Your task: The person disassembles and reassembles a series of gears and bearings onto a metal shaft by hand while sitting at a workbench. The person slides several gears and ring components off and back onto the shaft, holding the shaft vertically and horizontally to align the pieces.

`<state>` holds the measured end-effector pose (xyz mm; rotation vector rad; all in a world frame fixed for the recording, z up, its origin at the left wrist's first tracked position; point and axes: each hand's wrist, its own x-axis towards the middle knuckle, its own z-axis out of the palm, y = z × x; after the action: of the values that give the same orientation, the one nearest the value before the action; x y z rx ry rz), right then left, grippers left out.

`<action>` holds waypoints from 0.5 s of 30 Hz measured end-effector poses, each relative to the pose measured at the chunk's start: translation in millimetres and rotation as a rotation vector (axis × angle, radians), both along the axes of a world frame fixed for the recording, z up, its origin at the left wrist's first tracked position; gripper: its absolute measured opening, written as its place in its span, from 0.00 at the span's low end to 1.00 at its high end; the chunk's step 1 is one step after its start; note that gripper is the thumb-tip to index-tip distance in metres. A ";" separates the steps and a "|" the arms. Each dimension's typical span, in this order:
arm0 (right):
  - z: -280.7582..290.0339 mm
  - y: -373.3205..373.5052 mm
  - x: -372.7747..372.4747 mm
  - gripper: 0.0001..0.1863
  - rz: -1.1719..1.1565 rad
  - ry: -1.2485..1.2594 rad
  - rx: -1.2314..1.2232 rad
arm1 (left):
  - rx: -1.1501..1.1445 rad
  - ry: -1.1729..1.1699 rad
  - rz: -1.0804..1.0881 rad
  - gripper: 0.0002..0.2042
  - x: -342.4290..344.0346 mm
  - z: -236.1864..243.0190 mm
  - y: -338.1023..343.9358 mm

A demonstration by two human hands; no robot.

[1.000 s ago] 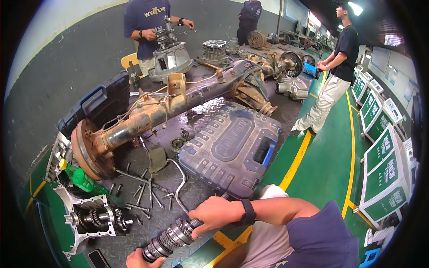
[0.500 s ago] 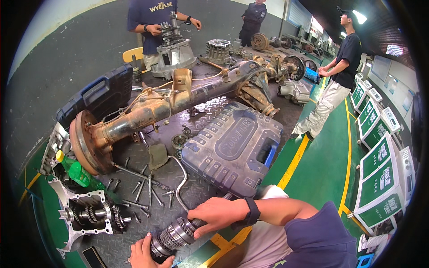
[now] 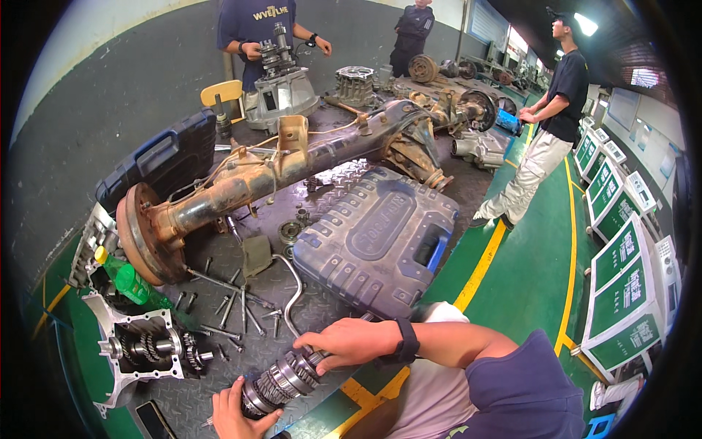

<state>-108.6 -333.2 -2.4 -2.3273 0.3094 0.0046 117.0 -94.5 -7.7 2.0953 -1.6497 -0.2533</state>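
Observation:
A steel gear shaft [image 3: 284, 379] with several toothed rings along it lies at a slant over the near edge of the metal-topped bench. My left hand [image 3: 235, 417] grips its lower left end, thumb and fingers around the rings. At the upper right end, my right hand [image 3: 358, 342] is closed over the shaft from above, fingers curled down beside the gears. Left of them sits an open gearbox housing [image 3: 157, 316] holding another geared shaft [image 3: 148, 349]. A phone [image 3: 153, 421] lies near my left hand.
Loose bolts [image 3: 243, 311] and a bent metal pipe [image 3: 294, 304] lie beyond my hands. A dark tool case [image 3: 380, 238] and a rusty axle [image 3: 241, 189] fill the middle. A green bottle [image 3: 130, 282] stands left. People stand around; one handles a gearbox [image 3: 281, 99].
My right hand has shifted slightly left and up along with the gear shaft. My left hand keeps its grip, with its fingers a little higher.

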 end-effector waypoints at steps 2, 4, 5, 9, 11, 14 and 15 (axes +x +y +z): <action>-7.0 -2.7 -0.9 0.27 0.037 -0.016 -0.023 | 0.000 0.005 -0.002 0.43 -1.8 2.2 -1.2; -10.3 -7.1 -1.9 0.28 0.072 -0.033 -0.046 | -0.006 0.010 0.010 0.41 -5.4 4.6 -5.9; -10.9 -9.0 -2.7 0.28 0.073 -0.010 -0.038 | -0.003 0.006 0.005 0.41 -8.2 7.2 -8.9; -9.9 -4.8 1.3 0.32 0.075 0.021 -0.025 | 0.042 0.001 0.057 0.40 -12.5 11.3 -8.2; -9.6 -3.8 0.2 0.34 0.088 -0.035 -0.041 | 0.068 -0.011 0.075 0.40 -13.6 9.3 -11.5; -8.5 -1.0 -0.1 0.38 0.111 -0.081 -0.053 | -0.043 -0.055 0.017 0.42 -16.8 3.8 -13.7; -8.9 0.2 0.3 0.41 0.111 -0.074 -0.052 | 0.000 -0.068 0.021 0.43 -18.7 7.4 -15.0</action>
<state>-108.3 -333.1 -11.4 -2.3870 0.1447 -0.0357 98.4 -109.6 -0.4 2.1423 -1.6646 -0.1774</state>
